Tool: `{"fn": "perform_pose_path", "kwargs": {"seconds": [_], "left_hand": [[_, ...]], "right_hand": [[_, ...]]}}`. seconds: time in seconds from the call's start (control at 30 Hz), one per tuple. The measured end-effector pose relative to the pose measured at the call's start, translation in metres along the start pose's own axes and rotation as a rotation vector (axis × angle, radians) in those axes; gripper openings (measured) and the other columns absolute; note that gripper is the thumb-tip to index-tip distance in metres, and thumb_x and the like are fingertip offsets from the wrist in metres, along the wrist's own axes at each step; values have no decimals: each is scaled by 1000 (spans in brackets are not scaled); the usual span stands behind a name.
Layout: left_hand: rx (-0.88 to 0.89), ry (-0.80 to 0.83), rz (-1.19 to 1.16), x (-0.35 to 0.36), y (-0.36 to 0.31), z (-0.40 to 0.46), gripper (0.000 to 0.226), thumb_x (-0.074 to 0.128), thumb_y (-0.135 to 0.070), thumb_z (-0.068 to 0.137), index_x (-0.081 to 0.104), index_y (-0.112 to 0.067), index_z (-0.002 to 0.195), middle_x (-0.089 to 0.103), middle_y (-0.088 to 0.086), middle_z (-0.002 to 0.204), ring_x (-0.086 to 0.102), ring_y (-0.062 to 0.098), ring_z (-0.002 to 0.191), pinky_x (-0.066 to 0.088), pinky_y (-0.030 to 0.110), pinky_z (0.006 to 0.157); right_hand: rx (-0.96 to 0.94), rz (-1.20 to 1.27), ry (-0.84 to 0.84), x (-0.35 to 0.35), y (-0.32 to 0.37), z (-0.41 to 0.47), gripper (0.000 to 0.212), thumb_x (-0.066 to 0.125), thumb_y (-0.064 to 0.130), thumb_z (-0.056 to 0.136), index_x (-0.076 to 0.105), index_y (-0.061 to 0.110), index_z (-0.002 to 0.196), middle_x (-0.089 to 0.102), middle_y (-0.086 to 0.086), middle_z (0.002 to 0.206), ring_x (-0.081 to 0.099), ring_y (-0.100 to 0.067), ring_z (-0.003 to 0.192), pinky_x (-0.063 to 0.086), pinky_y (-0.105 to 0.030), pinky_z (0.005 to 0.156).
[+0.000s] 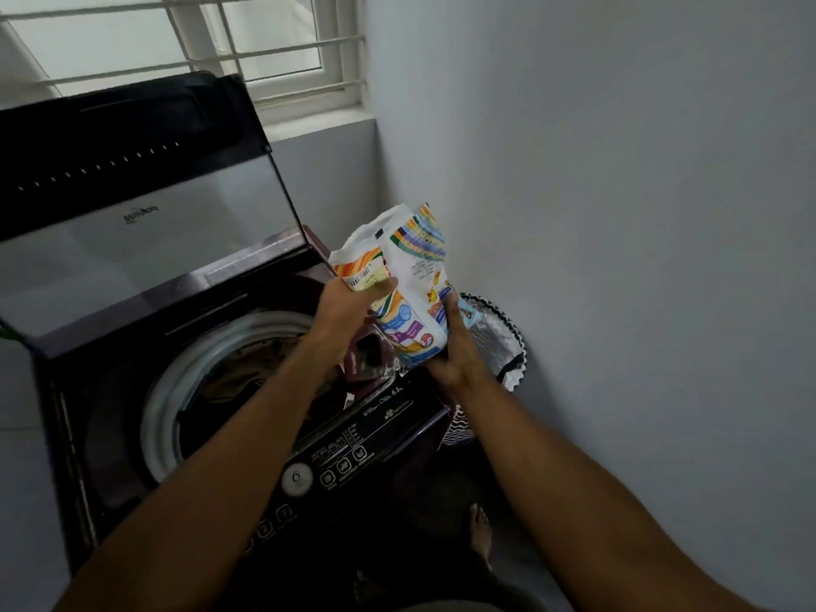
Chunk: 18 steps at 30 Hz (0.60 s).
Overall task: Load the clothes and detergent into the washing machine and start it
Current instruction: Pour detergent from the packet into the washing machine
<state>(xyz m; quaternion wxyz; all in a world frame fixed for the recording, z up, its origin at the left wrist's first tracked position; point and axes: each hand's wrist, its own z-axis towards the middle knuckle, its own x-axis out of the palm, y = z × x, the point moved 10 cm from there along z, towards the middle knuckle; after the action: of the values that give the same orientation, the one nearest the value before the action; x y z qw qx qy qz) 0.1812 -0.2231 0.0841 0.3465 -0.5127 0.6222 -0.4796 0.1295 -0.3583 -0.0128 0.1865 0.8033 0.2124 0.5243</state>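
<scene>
A white detergent bag (pixel 408 276) with coloured stripes is held upright above the right side of the top-loading washing machine (pixel 88 390). My left hand (pixel 349 311) grips its upper left part. My right hand (pixel 455 346) grips its lower right corner from below. The machine's lid (pixel 132 192) stands open. Dark and brown clothes (pixel 247 368) lie in the drum. Under the bag, an open detergent compartment (pixel 366 360) shows on the machine's top. The control panel (pixel 335 457) with buttons and a round knob runs along the near edge.
A black-and-white patterned laundry basket (pixel 503 342) stands between the machine and the right wall (pixel 618 258). A barred window (pixel 221 42) is behind the lid. My bare foot (pixel 481 536) is on the floor beside the machine.
</scene>
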Motion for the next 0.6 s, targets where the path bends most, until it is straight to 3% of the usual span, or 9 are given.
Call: {"fn": "perform_pose_path", "kwargs": {"seconds": [0.07, 0.17, 0.27, 0.37, 0.5, 0.57, 0.6], "left_hand": [[82, 50, 110, -6, -24, 1, 46, 81, -20, 79, 62, -9, 120, 74, 5, 106, 75, 17, 88, 60, 30, 70], [186, 108, 196, -11, -47, 3, 53, 83, -23, 77, 58, -15, 123, 71, 6, 112, 73, 19, 94, 60, 34, 75], [216, 168, 357, -4, -55, 2, 56, 84, -30, 76, 59, -20, 124, 69, 4, 114, 70, 21, 102, 59, 43, 87], [232, 196, 532, 9, -57, -1, 64, 80, -41, 78, 55, -21, 133, 70, 0, 111, 68, 16, 101, 57, 42, 91], [181, 250, 714, 29, -58, -5, 82, 74, -51, 81, 37, -22, 148, 71, 3, 104, 70, 15, 92, 56, 32, 82], [150, 276, 815, 40, -58, -10, 65, 71, -50, 85, 49, -20, 138, 69, 5, 104, 70, 18, 88, 56, 29, 73], [143, 271, 849, 44, -59, -11, 46, 70, -48, 86, 58, -18, 119, 68, 3, 98, 68, 16, 82, 55, 24, 65]], "right_hand": [[17, 0, 6, -5, 4, -4, 74, 62, 54, 88, 42, 17, 149, 42, -13, 153, 38, -37, 141, 36, -55, 113], [-28, -56, -48, -27, 16, -7, 75, 65, 55, 84, 47, 15, 146, 48, -15, 148, 45, -39, 136, 43, -58, 106], [-73, -77, -108, -45, 28, -15, 80, 75, 55, 75, 53, 16, 141, 54, -15, 143, 52, -38, 130, 42, -61, 105], [-94, -77, -124, -61, 39, -22, 71, 73, 48, 78, 57, 13, 138, 59, -16, 137, 56, -37, 126, 42, -62, 105], [-123, -113, -135, -71, 54, -32, 76, 79, 43, 74, 55, 10, 138, 60, -18, 134, 59, -39, 122, 50, -61, 95], [-131, -145, -149, -73, 61, -38, 83, 86, 42, 68, 55, 8, 137, 62, -19, 132, 61, -39, 119, 51, -60, 92], [-133, -162, -151, -74, 64, -40, 86, 89, 41, 65, 55, 7, 137, 63, -20, 130, 62, -39, 117, 53, -59, 89]]}}
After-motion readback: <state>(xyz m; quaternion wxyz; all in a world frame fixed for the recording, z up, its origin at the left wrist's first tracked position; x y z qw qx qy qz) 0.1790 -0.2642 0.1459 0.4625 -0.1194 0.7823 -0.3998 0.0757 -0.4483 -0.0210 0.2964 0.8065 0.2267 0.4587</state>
